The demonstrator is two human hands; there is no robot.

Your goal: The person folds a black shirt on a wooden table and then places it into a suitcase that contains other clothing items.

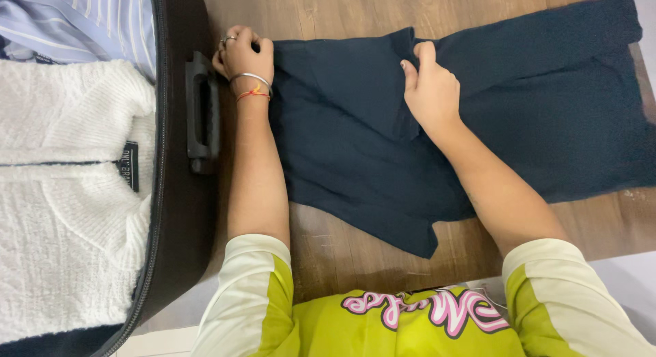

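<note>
Surface: wooden table (pixel 355 254) beside an open suitcase (pixel 179 213).
Hands: left hand (pixel 244 55) and right hand (pixel 429 90), fingers curled, both pinching the navy garment (pixel 355 159).

- black suitcase (pixel 179 213), open, at left on wooden table (pixel 355 248)
- suitcase handle (pixel 202 114) on its side wall
- white knit sweater (pixel 68 213) packed inside
- striped light-blue shirt (pixel 82 22) above sweater

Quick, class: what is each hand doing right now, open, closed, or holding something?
Left hand: closed, gripping the corner of the dark navy garment.
Right hand: closed on a fold of the same garment.
</note>
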